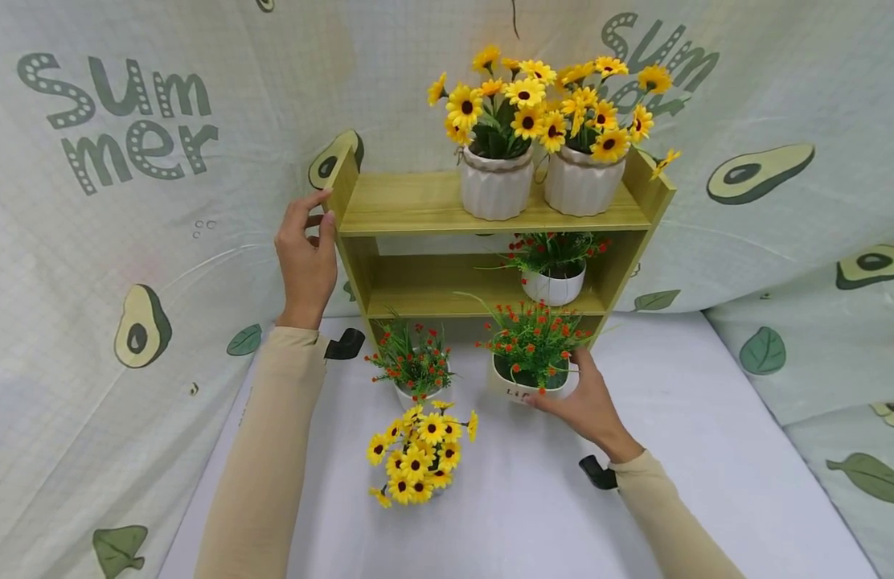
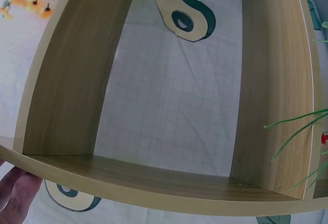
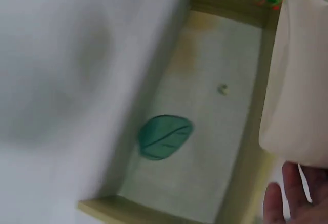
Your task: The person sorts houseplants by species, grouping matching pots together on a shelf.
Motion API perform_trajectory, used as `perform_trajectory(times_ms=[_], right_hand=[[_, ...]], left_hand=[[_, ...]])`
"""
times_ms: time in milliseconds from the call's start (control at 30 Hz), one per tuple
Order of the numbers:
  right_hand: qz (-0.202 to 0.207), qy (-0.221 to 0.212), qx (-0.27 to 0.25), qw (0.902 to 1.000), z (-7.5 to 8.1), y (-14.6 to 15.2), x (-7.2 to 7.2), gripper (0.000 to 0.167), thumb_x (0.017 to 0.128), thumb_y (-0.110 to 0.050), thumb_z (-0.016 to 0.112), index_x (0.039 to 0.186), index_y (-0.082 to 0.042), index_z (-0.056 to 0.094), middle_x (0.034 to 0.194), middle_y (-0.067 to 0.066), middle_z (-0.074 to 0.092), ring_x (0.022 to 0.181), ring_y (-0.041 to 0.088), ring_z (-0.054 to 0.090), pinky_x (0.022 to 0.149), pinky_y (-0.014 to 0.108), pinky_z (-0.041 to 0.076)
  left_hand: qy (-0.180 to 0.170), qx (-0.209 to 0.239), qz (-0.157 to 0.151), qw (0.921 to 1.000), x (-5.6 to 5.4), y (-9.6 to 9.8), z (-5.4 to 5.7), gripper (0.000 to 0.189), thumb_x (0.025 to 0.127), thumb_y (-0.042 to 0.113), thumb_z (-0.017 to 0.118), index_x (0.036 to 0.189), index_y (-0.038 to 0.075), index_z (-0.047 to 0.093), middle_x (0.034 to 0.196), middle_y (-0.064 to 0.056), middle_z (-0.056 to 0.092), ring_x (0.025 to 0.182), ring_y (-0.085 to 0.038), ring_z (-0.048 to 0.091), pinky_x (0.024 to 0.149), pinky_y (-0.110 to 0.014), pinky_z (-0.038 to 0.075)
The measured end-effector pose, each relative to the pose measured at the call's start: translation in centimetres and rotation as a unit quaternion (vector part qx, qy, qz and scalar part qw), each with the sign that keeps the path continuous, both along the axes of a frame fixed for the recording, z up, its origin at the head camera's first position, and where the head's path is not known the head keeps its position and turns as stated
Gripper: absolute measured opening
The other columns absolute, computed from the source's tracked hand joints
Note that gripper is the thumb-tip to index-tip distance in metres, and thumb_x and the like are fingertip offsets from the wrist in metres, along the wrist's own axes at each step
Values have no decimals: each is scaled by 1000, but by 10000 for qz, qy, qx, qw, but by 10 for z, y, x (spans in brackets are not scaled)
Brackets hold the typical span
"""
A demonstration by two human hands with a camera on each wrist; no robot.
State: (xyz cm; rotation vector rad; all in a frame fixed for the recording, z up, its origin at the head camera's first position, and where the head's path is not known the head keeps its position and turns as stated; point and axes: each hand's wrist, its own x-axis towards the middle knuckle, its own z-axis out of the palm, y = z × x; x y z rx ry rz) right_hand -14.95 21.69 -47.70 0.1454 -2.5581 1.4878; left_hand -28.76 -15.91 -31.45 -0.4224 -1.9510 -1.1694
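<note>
My right hand (image 1: 588,402) grips an oval white flowerpot (image 1: 506,388) with lettering and red-flowered greenery, thumb at the front and fingers round its right end. The pot is in front of the lower shelf; whether it touches the table I cannot tell. In the right wrist view, fingers (image 3: 293,190) show at one end of the pot (image 3: 297,80). My left hand (image 1: 307,261) touches the outer left side of the wooden shelf (image 1: 403,201) near its top, with nothing held. The left wrist view shows its fingertips (image 2: 23,193) beside the shelf panel (image 2: 154,188).
Two white pots (image 1: 496,189) of yellow flowers stand on the top shelf's right half. A round white pot (image 1: 555,285) of red flowers sits on the middle shelf. On the white table (image 1: 505,498) stand another red-flowered plant (image 1: 414,362) and a yellow-flowered plant (image 1: 418,458). Printed cloth (image 1: 223,161) hangs behind.
</note>
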Motion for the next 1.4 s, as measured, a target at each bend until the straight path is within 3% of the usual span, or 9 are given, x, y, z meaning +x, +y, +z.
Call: perform_trajectory(times_ms=[267, 400, 567, 833, 1167, 1400], right_hand=[[-571, 1015, -272, 9928, 37, -37, 0, 103, 71, -18, 97, 154, 3, 41, 147, 24, 47, 134, 39, 45, 110, 62, 35], [-911, 1448, -34, 9853, 46, -57, -12, 100, 70, -25, 98, 149, 7, 45, 143, 27, 50, 130, 41, 46, 105, 60, 39], [-1232, 1784, 311, 9757, 52, -77, -34, 102, 72, -35, 97, 151, 7, 47, 145, 26, 55, 132, 43, 48, 109, 61, 39], [-1618, 1717, 1067, 9659, 51, -97, -62, 103, 74, -46, 95, 151, 4, 49, 147, 24, 57, 136, 43, 50, 113, 60, 39], [-1762, 1417, 1795, 9574, 48, -106, -79, 103, 80, -52, 91, 152, 6, 46, 146, 26, 58, 133, 43, 52, 114, 57, 41], [-1850, 1619, 2621, 9332, 50, -111, -93, 97, 85, -60, 83, 146, 7, 50, 137, 25, 61, 123, 42, 57, 101, 56, 49]], left_hand=[[-11, -13, 20, 10000, 0, 0, 1, 31, 109, 9, 58, 137, -2, 66, 130, -24, 65, 106, -38, 70, 72, -14, 44], [-25, -32, 39, 10000, 1, -1, 2, 31, 109, 9, 58, 138, -3, 66, 130, -25, 65, 106, -39, 70, 72, -13, 44], [-14, -44, 47, 10000, 1, 0, 2, 31, 109, 9, 58, 138, -3, 66, 130, -25, 65, 106, -39, 70, 72, -13, 44], [-5, -67, 56, 10000, 0, 3, 2, 31, 109, 9, 58, 137, -3, 66, 129, -25, 65, 106, -38, 71, 73, -12, 44], [-13, -62, 59, 10000, 0, 3, 1, 31, 109, 9, 58, 137, -3, 66, 129, -25, 65, 105, -38, 71, 73, -13, 44], [-50, -60, 99, 9999, 1, 2, 1, 31, 109, 9, 58, 137, -2, 66, 130, -24, 66, 105, -38, 71, 73, -12, 44]])
